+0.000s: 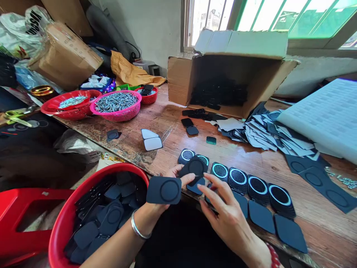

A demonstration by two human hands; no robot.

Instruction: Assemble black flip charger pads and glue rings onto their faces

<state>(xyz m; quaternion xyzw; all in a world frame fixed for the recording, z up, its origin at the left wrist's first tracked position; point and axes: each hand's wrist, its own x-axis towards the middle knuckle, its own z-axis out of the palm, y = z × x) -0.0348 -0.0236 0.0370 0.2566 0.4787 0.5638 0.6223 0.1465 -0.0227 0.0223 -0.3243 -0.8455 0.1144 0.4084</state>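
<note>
My left hand [174, 176] is closed on a dark flat pad [194, 166] with a round ring outline, its thumb lying across the near edge. A second dark pad [164, 190], also ringed, rests over the back of that hand near the wrist. My right hand [223, 203] is just to the right, fingers apart and curved, fingertips near the held pad's edge; I cannot tell whether they touch it. Along the table edge stands a row of black folding stands [238, 180] with pale rings, their smooth dark flaps [261, 217] laid toward me.
A red tub [60, 223] of dark pads stands at lower left. Pink [119, 115] and red baskets [48, 108] of metal parts sit at back left. Behind are an open carton [180, 82], loose backing sheets [260, 130], ringed sheet strips [316, 178] and a white foam tray [323, 115].
</note>
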